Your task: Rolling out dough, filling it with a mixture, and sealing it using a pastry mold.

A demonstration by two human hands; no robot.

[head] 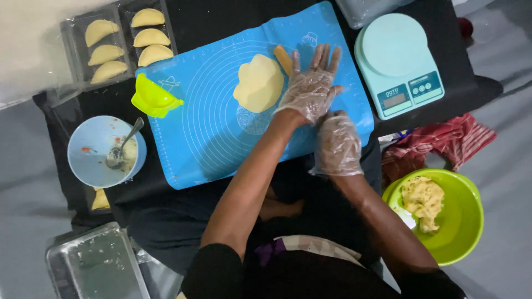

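Both gloved hands (fingers spread flat) [321, 111] press a rolling pin [283, 59] beside flattened dough [258, 83].

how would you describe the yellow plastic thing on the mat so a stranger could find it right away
Start at the big blue silicone baking mat with printed circles. On its upper-left corner sits a bright yellow-green plastic hinged mould, half-round, beside the clear trays of pale folded pastries. Unlike the soft flat dough sheet mid-mat, it is rigid and glossy.
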